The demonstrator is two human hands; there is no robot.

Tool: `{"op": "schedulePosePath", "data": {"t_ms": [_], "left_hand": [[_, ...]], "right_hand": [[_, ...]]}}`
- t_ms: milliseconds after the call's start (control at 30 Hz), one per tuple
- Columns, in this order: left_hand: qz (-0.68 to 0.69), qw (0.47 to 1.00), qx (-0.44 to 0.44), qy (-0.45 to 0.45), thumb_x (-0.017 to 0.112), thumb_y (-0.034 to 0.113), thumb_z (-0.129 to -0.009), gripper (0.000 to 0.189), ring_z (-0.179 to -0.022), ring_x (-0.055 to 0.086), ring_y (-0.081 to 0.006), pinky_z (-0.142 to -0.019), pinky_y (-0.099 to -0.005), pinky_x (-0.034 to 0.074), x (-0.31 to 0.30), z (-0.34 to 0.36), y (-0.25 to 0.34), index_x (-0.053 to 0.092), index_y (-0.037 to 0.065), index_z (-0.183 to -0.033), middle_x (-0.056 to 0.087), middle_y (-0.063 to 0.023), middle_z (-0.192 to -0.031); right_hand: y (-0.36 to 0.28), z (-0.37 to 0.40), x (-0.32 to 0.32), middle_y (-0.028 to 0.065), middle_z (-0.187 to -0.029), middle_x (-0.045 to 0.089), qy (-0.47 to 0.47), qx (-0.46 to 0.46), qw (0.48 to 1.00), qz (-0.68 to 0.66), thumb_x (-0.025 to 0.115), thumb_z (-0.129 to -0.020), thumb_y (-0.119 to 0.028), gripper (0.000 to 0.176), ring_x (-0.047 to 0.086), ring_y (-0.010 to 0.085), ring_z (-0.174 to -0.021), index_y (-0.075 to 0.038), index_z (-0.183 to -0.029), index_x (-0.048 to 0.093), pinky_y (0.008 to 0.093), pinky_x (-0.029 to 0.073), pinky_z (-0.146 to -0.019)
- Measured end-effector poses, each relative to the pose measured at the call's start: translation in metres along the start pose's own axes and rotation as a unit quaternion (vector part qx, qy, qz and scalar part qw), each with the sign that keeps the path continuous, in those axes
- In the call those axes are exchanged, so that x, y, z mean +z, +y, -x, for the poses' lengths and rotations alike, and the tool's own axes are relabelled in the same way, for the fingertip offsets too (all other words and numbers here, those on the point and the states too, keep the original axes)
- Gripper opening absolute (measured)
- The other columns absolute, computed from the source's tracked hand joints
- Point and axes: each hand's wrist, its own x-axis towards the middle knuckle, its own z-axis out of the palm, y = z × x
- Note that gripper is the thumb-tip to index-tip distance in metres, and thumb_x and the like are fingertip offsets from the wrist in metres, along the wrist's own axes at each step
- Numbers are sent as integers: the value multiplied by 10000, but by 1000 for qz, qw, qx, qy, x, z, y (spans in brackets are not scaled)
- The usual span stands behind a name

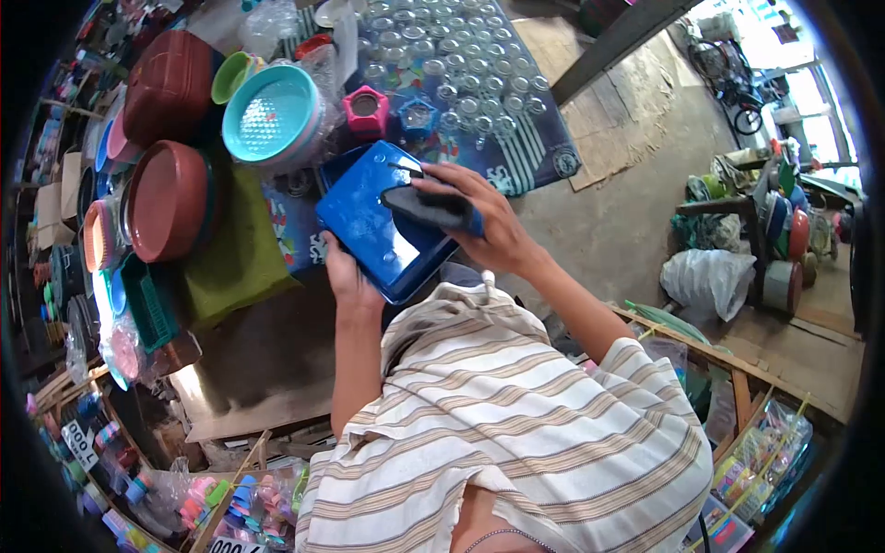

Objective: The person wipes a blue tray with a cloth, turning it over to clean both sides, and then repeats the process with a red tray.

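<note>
A crowded stall of plastic ware fills the view: a teal basin [272, 115] and brown bowls [171, 198] on the far left, and glass tumblers [461, 74] in rows on a striped cloth [530, 147] beyond. The blue tray [369, 226] is held up in the middle. The left hand [343, 272] curls round its near edge from below. The right hand [484, 226] presses a dark cloth [429, 207] on its upper face, fingers closed over it. Wiping likely goes best with the tray gripped steady, the cloth flat and the strokes reaching the corners.
</note>
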Motion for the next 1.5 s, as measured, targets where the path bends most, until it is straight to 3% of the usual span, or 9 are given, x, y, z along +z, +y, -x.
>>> {"op": "schedulePosePath", "data": {"t_ms": [67,267,467,667,767,900,1000,1200,1500], "left_hand": [[-47,996,-39,-65,282,581,-1164,684,-1268,683,-345,-1112,-514,547,7,12,7,525,51,-1523,657,-190,-1447],[-201,974,-65,-81,422,618,-1129,672,-1171,728,-270,-1028,-434,605,30,41,-17,593,62,-1467,709,-142,-1342],[-166,985,19,-33,446,633,-1119,702,-1198,708,-273,-1046,-437,585,31,50,-13,537,61,-1516,689,-137,-1376],[-112,976,187,23,399,646,-1129,735,-1347,598,-292,-1168,-438,481,-21,38,10,466,49,-1552,555,-143,-1531],[-300,910,278,71,349,657,-1136,704,-1321,580,-246,-1083,-416,500,-86,22,12,501,58,-1472,528,-125,-1524],[-593,616,456,-246,387,598,-1127,685,-605,587,-372,-543,-451,420,-45,46,21,558,25,-793,520,-136,-704],[-604,603,434,-287,433,626,-1095,693,-553,555,-370,-506,-438,407,-38,40,22,538,29,-759,466,-125,-652],[-631,537,466,-311,465,601,-1078,646,-547,509,-330,-504,-444,388,-48,3,25,487,52,-738,431,-119,-666],[-649,637,416,18,597,270,-1071,258,-1004,588,-258,-934,-359,477,-104,-91,1,622,12,-1073,599,-140,-1112]], "right_hand": [[-1,-2,-10,131,-1595,575,-30,175,950,-257,622,-1091,-158,559,492,250,-1512,-50,-1615,457,416,343,-1260],[17,-27,-37,109,-1479,671,37,89,995,37,621,-1112,-217,478,567,209,-1412,-69,-1560,545,384,395,-1208],[16,-38,-5,216,-1396,675,112,120,974,-159,664,-1077,-263,433,649,348,-1305,-63,-1458,617,400,475,-1106],[21,-16,17,10,-1193,652,-30,291,906,-305,541,-1138,-509,545,536,106,-1044,-70,-1448,634,316,478,-951],[29,-20,5,38,-1251,675,-102,354,890,-267,533,-1096,-634,705,572,132,-1134,-49,-1483,610,319,464,-1030],[55,-23,4,120,-1409,680,-156,452,827,-296,488,-974,-854,1079,607,208,-1310,55,-1554,511,371,390,-1207],[83,-17,12,37,-1282,699,-330,489,713,-380,723,-977,-616,741,647,136,-1158,-70,-1465,606,316,502,-1037],[100,-13,11,56,-1311,686,-362,472,746,-301,881,-867,-370,703,620,169,-1210,-119,-1465,608,338,486,-1054],[154,13,71,53,-1270,718,-100,492,794,-342,873,-869,-215,643,656,156,-1143,-81,-1456,646,351,520,-1046]]}}
